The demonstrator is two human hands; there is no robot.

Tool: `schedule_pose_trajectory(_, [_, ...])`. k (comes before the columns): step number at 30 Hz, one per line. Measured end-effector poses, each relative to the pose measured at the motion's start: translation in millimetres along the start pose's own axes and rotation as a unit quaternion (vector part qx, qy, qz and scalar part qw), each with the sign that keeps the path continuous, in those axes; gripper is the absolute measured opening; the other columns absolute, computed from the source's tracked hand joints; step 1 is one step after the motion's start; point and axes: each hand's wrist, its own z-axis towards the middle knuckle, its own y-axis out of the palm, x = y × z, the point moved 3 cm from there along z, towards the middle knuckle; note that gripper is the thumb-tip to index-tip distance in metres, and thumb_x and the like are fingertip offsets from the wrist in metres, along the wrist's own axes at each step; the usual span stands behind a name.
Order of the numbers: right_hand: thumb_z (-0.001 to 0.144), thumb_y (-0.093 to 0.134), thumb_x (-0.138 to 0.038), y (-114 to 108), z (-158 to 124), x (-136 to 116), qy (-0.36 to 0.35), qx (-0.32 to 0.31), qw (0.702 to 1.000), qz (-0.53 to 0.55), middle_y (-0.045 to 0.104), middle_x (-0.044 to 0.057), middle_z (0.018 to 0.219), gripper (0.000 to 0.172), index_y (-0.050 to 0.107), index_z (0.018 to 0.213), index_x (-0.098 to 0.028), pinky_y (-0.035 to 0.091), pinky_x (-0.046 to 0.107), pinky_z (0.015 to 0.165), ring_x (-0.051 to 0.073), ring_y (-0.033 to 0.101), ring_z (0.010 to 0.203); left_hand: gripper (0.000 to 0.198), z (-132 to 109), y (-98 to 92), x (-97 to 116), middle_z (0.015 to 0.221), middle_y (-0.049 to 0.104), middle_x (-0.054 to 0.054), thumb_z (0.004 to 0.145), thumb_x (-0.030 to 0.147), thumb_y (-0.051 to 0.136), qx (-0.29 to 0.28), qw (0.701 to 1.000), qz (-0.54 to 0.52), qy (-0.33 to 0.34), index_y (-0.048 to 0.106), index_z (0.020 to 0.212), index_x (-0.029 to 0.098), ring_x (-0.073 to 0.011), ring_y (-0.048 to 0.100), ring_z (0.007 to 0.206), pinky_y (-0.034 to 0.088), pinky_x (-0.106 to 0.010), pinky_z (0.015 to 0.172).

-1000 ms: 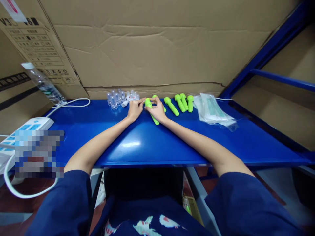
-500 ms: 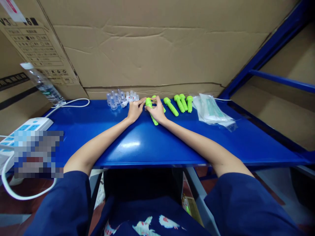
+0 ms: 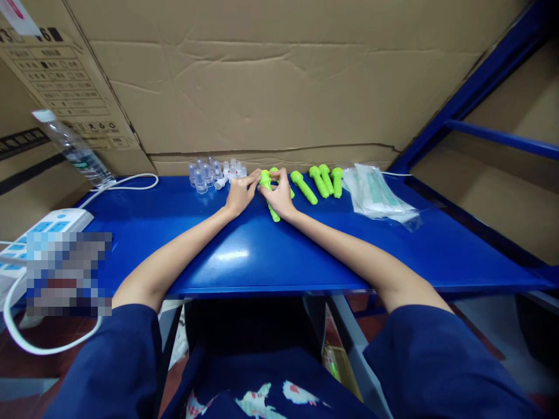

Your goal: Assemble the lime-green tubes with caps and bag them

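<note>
The middle of a bright green stick [image 3: 265, 175] is partly hidden by the right hand [image 3: 282, 198], whose thumb and fingers are curled partway closed around it. The left hand [image 3: 239, 195] has its fingertips drawn together at the stick's knobbed head; whether they pinch it or only touch it cannot be told. The stick slants toward the wearer above the middle of a glossy blue table [image 3: 231, 262], its narrow end sticking out below the right hand. A second green stick [image 3: 275, 171] is mostly covered by that hand. On the left, a pixelated patch [image 3: 69, 273] blots out whatever lies beneath, and the left edge cuts off a white power strip [image 3: 65, 223].

The stick looks like a thick bolt, with a rounded head and a ridged shaft. Four matching green sticks [image 3: 304, 188] lie to the right, beside crinkled clear plastic bags [image 3: 375, 195]. Left of the hands stand see-through, dome-topped caps [image 3: 201, 179].
</note>
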Motion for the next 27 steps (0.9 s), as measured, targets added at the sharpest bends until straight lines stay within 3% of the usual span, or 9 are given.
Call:
schedule_pose_trajectory(8, [0.077,0.077,-0.052,6,-1,15,0.056,-0.004,0.998,0.011,0.060,0.012,0.120,0.059,0.044,0.117,-0.024,0.059,0.048,0.091,0.027,0.063,0.116,0.036,-4,7.4,-4,0.113,0.078,-0.013,0.092,0.027,0.069,-0.026,0.995,-0.042,-0.082,0.071,0.125,0.013,-0.0222,0.076,0.092,0.061,-0.035,0.091])
schedule_pose_trajectory(13, [0.081,0.074,-0.050,7,-5,11,0.046,-0.030,0.998,0.023,0.059,0.011,0.123,0.052,0.047,0.118,-0.025,0.058,0.046,0.093,0.025,0.061,0.117,0.043,-2,6.9,-9,0.120,0.073,-0.013,0.093,0.030,0.069,-0.031,0.995,-0.068,-0.073,0.065,0.134,0.017,-0.0181,0.072,0.096,0.060,-0.030,0.085])
schedule_pose_trajectory(17, [0.079,0.074,-0.054,5,-5,-2,0.029,-0.037,0.999,0.009,0.061,0.012,0.122,0.050,0.051,0.112,-0.024,0.057,0.048,0.096,0.028,0.061,0.119,0.036,-2,6.1,-11,0.126,0.068,-0.012,0.093,0.026,0.067,-0.035,0.996,-0.053,-0.063,0.070,0.128,0.018,-0.0168,0.070,0.097,0.059,-0.029,0.085])
schedule_pose_trajectory(23, [0.072,0.079,-0.056,2,-4,-12,0.027,-0.039,0.999,0.020,0.065,0.012,0.118,0.052,0.051,0.104,-0.024,0.052,0.050,0.105,0.027,0.062,0.117,0.029,-2,4.1,-12,0.121,0.071,-0.010,0.091,0.025,0.069,-0.022,0.996,-0.041,-0.077,0.076,0.118,0.019,-0.0195,0.068,0.104,0.058,-0.030,0.088])
schedule_pose_trajectory(27, [0.071,0.079,-0.056,3,-5,-11,0.032,-0.049,0.997,0.053,0.065,0.012,0.119,0.052,0.049,0.100,-0.025,0.054,0.049,0.103,0.026,0.065,0.117,0.025,-3,2.5,-9,0.117,0.072,-0.009,0.092,0.024,0.068,-0.015,0.997,-0.039,-0.063,0.077,0.115,0.019,-0.0163,0.068,0.094,0.056,-0.031,0.089])
